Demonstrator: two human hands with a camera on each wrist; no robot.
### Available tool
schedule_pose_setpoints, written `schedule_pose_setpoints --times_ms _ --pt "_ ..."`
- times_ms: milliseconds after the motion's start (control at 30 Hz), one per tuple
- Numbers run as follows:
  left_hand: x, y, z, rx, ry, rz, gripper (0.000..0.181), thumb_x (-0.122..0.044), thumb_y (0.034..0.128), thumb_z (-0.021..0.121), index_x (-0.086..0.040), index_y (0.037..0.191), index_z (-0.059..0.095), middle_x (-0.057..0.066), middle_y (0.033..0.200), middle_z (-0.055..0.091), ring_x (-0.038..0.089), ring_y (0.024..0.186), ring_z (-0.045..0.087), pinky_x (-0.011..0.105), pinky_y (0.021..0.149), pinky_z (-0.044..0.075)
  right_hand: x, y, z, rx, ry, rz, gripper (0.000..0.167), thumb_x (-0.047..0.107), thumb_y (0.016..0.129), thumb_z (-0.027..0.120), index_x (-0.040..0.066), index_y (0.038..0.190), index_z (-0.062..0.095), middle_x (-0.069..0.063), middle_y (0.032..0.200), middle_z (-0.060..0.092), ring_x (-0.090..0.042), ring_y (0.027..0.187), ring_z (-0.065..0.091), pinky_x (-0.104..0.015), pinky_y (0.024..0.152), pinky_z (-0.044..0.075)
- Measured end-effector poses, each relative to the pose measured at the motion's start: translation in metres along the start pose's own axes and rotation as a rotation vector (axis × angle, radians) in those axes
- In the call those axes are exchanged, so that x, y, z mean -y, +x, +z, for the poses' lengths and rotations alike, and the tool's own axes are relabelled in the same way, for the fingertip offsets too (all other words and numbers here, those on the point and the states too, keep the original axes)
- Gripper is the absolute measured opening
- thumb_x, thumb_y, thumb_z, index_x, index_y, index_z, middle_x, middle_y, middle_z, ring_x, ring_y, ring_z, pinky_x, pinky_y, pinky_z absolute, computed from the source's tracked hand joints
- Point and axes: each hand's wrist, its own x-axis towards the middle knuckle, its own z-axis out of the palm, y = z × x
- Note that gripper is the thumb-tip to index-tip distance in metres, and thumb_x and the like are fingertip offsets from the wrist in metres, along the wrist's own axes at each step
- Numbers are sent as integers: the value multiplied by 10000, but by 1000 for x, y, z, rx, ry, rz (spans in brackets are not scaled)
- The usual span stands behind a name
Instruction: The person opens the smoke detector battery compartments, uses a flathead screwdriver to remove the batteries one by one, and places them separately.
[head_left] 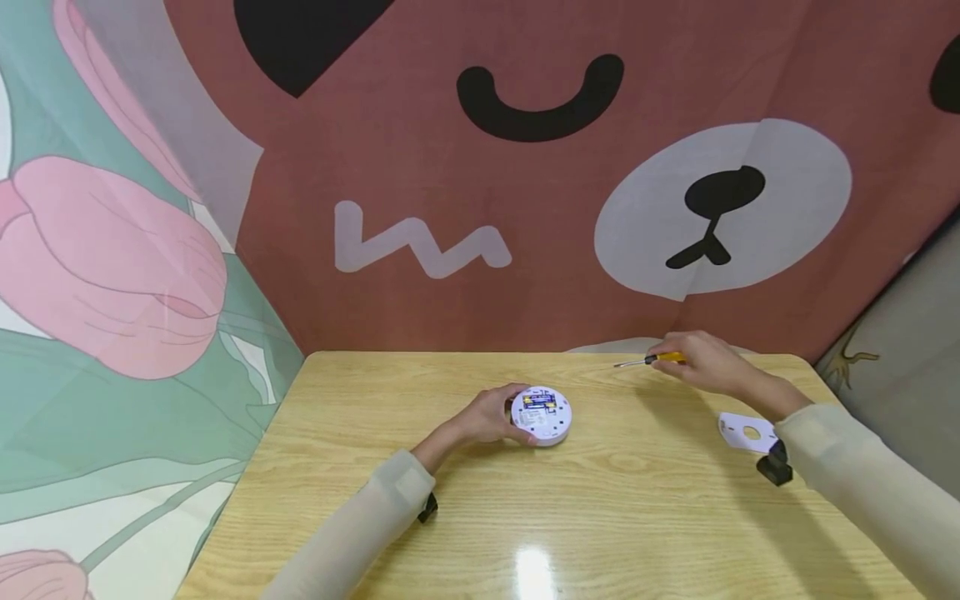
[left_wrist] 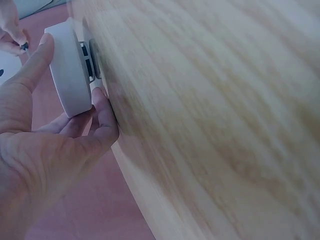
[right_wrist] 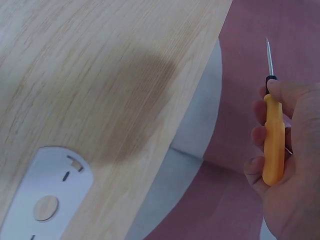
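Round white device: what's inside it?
In the round white device, blue-and-yellow cells, likely batteries, show at its upward face. Anything deeper is covered by its casing, so can't be seen.

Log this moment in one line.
left hand: grips white round device | right hand: holds yellow screwdriver, apart from device | white plate: flat on table

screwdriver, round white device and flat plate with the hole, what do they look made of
Screwdriver: shaft looks like metal, thin and silvery; handle probably smooth plastic, evenly yellow-orange. Round white device: likely smooth plastic, its rounded edge looks moulded. Flat plate: matte white, thin with cleanly cut openings; plastic or painted metal, can't tell.
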Motion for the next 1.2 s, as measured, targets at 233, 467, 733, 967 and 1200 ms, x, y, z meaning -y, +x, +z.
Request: schedule_pose_setpoints --times_ms 233,467,733,967,1200 --pt "0 0 -1 0 -1 -4 948 -298 768 984 -117 1567 507 39 1383 664 154 1196 591 364 1084 464 8 10 0 7 -73 -60 191 113 939 809 61 1122 826 34 900 692 40 590 421 -223 495 369" --pt "0 -1 -1 -5 -13 -4 954 -297 766 985 -110 1569 504 55 1397 657 162 1207 587 370 1091 461 25 19 0 7 -120 -119 168 125 923 821 72 1082 831 14 922 718 17 622 517 -223 493 402" --pt "0 -1 -1 -2 -20 -14 953 -290 765 986 -115 1569 505 69 1439 641 212 1293 582 416 1141 443 44 28 6 44 -151 -160 103 145 929 819 113 1026 833 34 931 721 -60 699 627 -239 536 457" --pt "-2 -2 -1 0 -22 -14 967 -300 760 988 -118 1574 499 87 1479 619 264 1370 551 458 1183 408 53 37 12 38 -174 -265 75 124 891 847 125 963 823 79 833 656 -31 654 549 -225 535 430" --pt "-3 -2 -1 -2 -16 -19 969 -283 754 992 -108 1571 501 97 1482 618 271 1371 554 457 1188 408 62 45 20 58 -205 -304 97 116 858 867 143 944 831 84 818 666 -25 658 545 -221 514 418"
